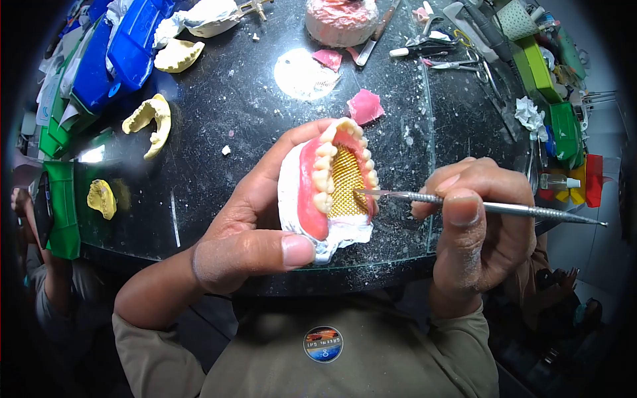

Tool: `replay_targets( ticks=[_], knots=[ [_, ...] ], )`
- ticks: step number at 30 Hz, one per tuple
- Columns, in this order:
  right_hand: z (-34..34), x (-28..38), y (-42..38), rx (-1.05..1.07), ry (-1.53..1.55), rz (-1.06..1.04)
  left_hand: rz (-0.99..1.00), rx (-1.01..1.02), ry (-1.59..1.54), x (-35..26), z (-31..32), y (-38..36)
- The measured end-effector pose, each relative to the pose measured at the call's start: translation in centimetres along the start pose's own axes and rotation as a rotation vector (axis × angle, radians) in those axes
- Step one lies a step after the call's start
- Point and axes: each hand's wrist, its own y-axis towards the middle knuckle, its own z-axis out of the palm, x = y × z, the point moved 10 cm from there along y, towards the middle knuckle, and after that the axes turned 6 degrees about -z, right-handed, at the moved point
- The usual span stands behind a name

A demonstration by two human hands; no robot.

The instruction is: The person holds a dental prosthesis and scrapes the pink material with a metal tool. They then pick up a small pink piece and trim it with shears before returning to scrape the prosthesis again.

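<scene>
My left hand (242, 229) is wrapped round a white plaster dental cast (289, 192), thumb at its lower edge. The cast carries a pink denture base (309, 205) with a row of cream artificial teeth (324, 174), and a gold mesh (348, 182) covers the palate. In my right hand (484, 232) a slim metal dental carver (514, 209) is pinched between thumb and fingers. Its narrow tip lies over the mesh near the right row of teeth, while a small ball end points off to the right.
Pink wax pieces (365, 107), a knife (377, 33) and a pink-topped plaster block (342, 23) lie beyond the cast. Yellow casts (159, 123) and blue bins (129, 50) are at left. Scissors (458, 65), crumpled paper (530, 116) and a green bin (565, 129) stand at right.
</scene>
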Motion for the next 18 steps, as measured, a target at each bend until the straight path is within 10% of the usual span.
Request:
replay_targets(
  ticks=[18],
  knots=[
    [0.15,0.25,0.10,0.022,-0.020,-0.029,0.010,-0.002,0.006,-0.10,-0.08,0.00]
  ],
)
